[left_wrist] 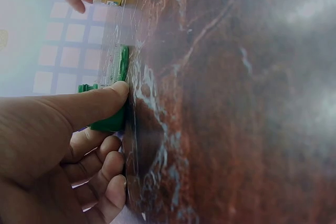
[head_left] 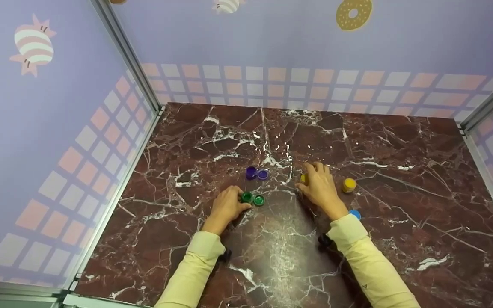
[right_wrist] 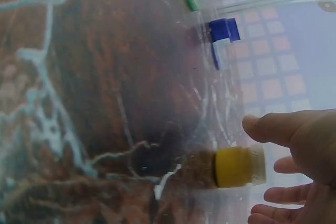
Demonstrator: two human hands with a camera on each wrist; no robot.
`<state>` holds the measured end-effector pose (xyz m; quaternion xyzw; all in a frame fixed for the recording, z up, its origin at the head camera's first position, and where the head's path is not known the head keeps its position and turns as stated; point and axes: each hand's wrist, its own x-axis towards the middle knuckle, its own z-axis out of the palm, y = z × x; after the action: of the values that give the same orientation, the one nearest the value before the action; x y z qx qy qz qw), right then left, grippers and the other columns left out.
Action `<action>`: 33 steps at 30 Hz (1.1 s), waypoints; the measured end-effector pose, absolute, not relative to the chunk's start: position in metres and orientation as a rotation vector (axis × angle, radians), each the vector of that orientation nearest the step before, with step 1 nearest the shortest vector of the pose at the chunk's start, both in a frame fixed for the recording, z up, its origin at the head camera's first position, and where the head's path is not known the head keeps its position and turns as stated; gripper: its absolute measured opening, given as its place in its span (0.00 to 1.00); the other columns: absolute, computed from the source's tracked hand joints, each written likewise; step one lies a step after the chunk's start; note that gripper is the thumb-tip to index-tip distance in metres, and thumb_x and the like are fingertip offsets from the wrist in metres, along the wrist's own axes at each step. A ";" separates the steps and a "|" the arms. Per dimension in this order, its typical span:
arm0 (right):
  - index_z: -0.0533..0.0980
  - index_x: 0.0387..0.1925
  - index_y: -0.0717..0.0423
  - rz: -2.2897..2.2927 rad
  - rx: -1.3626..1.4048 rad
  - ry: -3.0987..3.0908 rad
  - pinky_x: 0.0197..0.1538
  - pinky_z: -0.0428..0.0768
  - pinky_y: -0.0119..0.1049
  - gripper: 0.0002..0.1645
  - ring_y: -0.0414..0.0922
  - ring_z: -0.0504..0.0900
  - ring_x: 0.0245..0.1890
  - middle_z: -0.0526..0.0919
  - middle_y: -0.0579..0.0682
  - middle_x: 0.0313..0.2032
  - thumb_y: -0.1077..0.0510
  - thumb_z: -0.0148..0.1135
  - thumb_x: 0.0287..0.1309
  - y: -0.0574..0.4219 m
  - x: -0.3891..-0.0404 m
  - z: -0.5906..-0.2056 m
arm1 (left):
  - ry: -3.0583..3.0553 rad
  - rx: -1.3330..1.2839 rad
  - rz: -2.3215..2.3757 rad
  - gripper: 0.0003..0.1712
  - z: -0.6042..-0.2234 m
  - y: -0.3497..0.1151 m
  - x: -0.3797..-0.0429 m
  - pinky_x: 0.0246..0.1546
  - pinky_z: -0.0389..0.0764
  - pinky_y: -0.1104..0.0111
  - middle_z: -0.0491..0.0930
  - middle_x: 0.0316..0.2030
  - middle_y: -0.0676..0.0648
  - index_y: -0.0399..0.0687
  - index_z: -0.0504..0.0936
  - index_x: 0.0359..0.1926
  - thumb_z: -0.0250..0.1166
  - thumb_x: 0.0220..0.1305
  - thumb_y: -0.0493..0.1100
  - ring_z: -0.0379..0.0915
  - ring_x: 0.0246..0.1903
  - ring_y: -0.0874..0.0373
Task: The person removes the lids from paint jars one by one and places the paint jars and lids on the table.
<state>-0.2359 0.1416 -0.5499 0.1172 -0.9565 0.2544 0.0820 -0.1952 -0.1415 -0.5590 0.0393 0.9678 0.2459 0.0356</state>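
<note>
My left hand [head_left: 228, 205] pinches a small open green paint pot [head_left: 246, 197] between thumb and fingers, keeping it upright on the table. Joined to the pot or right beside it lies its round green lid [head_left: 259, 200]. My right hand [head_left: 320, 186] is around a yellow paint pot [right_wrist: 233, 167], which stands capped on the table. In the right wrist view its thumb and fingers [right_wrist: 287, 195] are spread near the pot's pale ridged cap, not closed on it. From the head view the hand hides most of this pot.
Behind the green pot stands an open purple pot [head_left: 251, 173] with its lid [head_left: 263, 174] alongside. A second yellow pot [head_left: 349, 185] stands right of my right hand. Something round and blue [head_left: 354, 214] is partly hidden by the right sleeve. Patterned walls enclose the marbled table [head_left: 400, 205].
</note>
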 end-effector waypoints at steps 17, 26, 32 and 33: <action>0.74 0.48 0.68 0.789 0.418 -2.732 0.42 0.72 0.57 0.26 0.62 0.72 0.40 0.73 0.63 0.38 0.67 0.68 0.43 0.140 -0.230 -0.567 | 2.954 0.102 0.809 0.21 -0.560 -0.141 -0.192 0.39 0.74 0.58 0.74 0.32 0.53 0.48 0.79 0.39 0.73 0.46 0.52 0.73 0.36 0.54; 0.73 0.42 0.69 0.767 0.511 -2.610 0.37 0.71 0.57 0.21 0.63 0.72 0.34 0.72 0.62 0.31 0.70 0.63 0.40 0.141 -0.231 -0.572 | 2.966 0.094 0.815 0.22 -0.562 -0.140 -0.191 0.40 0.73 0.58 0.73 0.32 0.52 0.46 0.78 0.40 0.73 0.47 0.51 0.72 0.36 0.53; 0.74 0.39 0.69 0.762 0.507 -2.637 0.38 0.72 0.57 0.18 0.63 0.73 0.33 0.72 0.62 0.30 0.70 0.66 0.42 0.140 -0.228 -0.569 | 2.991 0.100 0.812 0.23 -0.564 -0.139 -0.191 0.41 0.72 0.59 0.73 0.32 0.50 0.44 0.77 0.40 0.73 0.47 0.51 0.72 0.38 0.52; 0.74 0.39 0.69 0.760 0.505 -2.647 0.38 0.72 0.57 0.18 0.63 0.73 0.33 0.73 0.62 0.31 0.70 0.67 0.42 0.140 -0.227 -0.569 | 2.992 0.099 0.813 0.23 -0.564 -0.139 -0.191 0.42 0.72 0.59 0.73 0.32 0.50 0.44 0.77 0.40 0.73 0.47 0.51 0.72 0.38 0.51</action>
<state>-0.2271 0.1401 -0.5689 0.1776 -0.9317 0.2675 0.1700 -0.1907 -0.1389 -0.5639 0.0318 0.9643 0.2621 0.0198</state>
